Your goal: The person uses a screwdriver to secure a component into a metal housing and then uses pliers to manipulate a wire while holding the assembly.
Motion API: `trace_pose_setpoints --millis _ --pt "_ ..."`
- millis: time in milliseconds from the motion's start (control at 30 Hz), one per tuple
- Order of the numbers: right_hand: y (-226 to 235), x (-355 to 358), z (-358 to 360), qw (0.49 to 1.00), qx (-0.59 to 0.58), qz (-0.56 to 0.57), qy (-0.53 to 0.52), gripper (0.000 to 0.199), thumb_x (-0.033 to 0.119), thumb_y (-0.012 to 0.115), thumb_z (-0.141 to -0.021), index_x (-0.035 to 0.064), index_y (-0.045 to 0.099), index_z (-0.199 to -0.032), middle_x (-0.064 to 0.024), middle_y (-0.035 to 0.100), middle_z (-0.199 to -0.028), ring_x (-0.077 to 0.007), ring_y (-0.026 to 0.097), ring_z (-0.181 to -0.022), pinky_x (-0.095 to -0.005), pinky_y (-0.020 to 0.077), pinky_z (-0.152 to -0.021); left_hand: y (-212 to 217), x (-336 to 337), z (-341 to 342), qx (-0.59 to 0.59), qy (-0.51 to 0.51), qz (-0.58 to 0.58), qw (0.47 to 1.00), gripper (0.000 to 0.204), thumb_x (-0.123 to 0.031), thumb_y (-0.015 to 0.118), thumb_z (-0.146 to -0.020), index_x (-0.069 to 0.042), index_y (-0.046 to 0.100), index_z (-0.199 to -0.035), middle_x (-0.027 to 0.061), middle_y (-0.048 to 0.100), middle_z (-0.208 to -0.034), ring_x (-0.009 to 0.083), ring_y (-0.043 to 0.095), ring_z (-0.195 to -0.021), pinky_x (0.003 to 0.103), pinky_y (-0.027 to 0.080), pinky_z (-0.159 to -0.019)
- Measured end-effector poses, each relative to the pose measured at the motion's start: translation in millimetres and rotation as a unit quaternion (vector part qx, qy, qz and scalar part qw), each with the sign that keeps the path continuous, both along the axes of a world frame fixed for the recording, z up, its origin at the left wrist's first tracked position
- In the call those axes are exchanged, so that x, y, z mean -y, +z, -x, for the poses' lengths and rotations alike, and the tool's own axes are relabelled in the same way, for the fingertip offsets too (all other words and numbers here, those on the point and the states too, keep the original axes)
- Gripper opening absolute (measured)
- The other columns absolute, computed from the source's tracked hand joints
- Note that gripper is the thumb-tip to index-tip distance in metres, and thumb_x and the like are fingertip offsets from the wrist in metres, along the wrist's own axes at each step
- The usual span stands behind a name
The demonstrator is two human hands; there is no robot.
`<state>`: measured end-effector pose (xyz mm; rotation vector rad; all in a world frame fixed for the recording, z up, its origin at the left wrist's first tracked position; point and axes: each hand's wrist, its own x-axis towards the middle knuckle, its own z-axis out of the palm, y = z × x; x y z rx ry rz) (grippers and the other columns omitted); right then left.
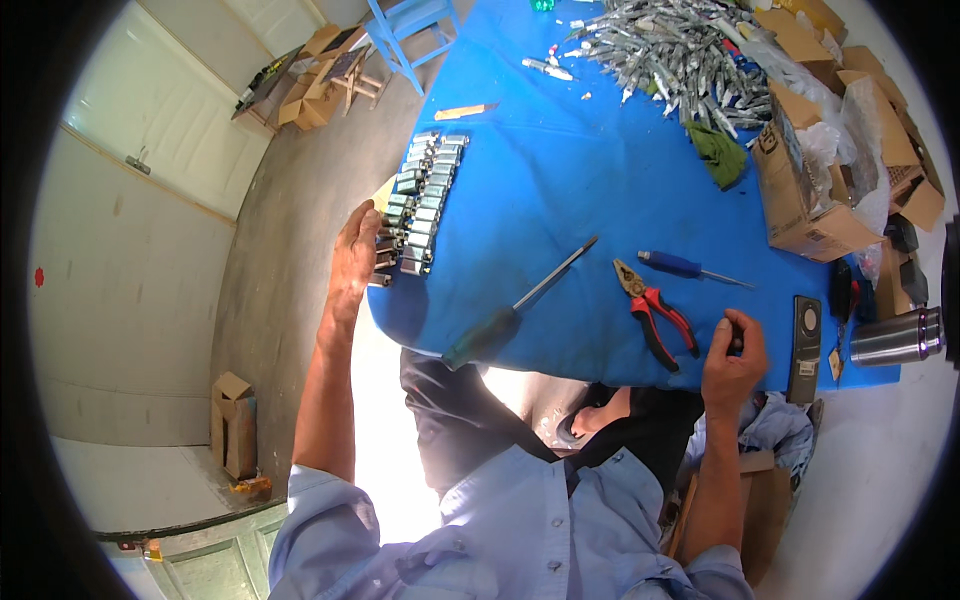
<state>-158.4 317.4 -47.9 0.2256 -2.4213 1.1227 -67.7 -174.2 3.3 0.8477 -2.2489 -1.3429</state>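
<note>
My left hand [352,255] rests at the table's left edge, fingers stretched out against two rows of small shiny metal blocks [425,215]; its thumb side is partly hidden. The blocks stand side by side, several in each row. Above the front right of the table, my right hand [733,358] is closed, fingers curled around something dark and small that I cannot make out. Left of it lie red-and-black pliers [655,312], jaws pointing away. A blue-handled screwdriver [680,264] lies beyond them. Between my hands rests a large screwdriver [500,322] with a dark green handle.
A pile of grey metal pieces [670,60] covers the far right of the blue table [530,180]. Nearby are a green cloth [717,155], an open cardboard box [800,200], a dark flat case [804,350] and a steel flask [895,338]. A yellow utility knife [463,112] lies far left.
</note>
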Motion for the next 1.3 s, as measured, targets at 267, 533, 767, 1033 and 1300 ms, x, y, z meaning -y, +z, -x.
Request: trace_pose_setpoints --millis 267,533,767,1033,1300 --pt "-1 0 2 0.999 0.003 0.03 0.016 0.012 0.001 0.066 -0.097 -0.0011 0.072 -0.107 -0.0123 0.071 -0.1 -0.0229 0.069 -0.08 -0.0336 0.0555 -0.072 -4 22 16 -0.011 -0.084 0.019 0.996 0.054 -0.047 0.047 -0.11 0.003 0.064 -0.118 0.0131 0.067 -0.101 0.0226 0.061 -0.097 0.036 0.05 -0.087" --pt "-3 -2 1 0.999 0.003 0.036 0.02 0.011 0.0 0.067 -0.096 -0.0013 0.071 -0.106 -0.0131 0.071 -0.101 -0.0242 0.07 -0.082 -0.0345 0.056 -0.073 -1 31 34 0.015 -0.135 0.05 0.99 0.061 -0.052 0.045 -0.109 0.005 0.067 -0.111 0.0148 0.066 -0.099 0.0227 0.058 -0.092 0.039 0.049 -0.084" --pt "-1 0 1 1.0 0.005 0.019 0.023 0.011 0.0 0.067 -0.096 -0.0011 0.071 -0.105 -0.0141 0.071 -0.101 -0.0262 0.07 -0.083 -0.0351 0.0562 -0.074 -22 60 60 0.003 -0.023 0.053 0.998 0.064 -0.052 0.047 -0.107 0.007 0.066 -0.123 0.0208 0.069 -0.111 0.0298 0.063 -0.102 0.041 0.049 -0.092" --pt "2 2 0 0.999 0.011 0.034 0.028 0.011 -0.002 0.066 -0.095 -0.0023 0.071 -0.105 -0.0144 0.07 -0.1 -0.0265 0.07 -0.085 -0.0357 0.056 -0.075 -49 104 77 -0.036 -0.138 0.156 0.977 0.061 -0.05 0.052 -0.104 0.006 0.066 -0.126 0.0228 0.072 -0.119 0.0316 0.064 -0.113 0.041 0.048 -0.101" --pt "3 2 1 0.999 0.007 0.019 0.028 0.01 -0.003 0.066 -0.095 -0.0032 0.07 -0.104 -0.0155 0.07 -0.101 -0.0274 0.07 -0.086 -0.0358 0.0557 -0.075 -26 87 105 0.001 -0.031 0.088 0.996 0.054 -0.047 0.05 -0.103 0.004 0.067 -0.112 0.0182 0.072 -0.109 0.029 0.066 -0.104 0.041 0.049 -0.098"
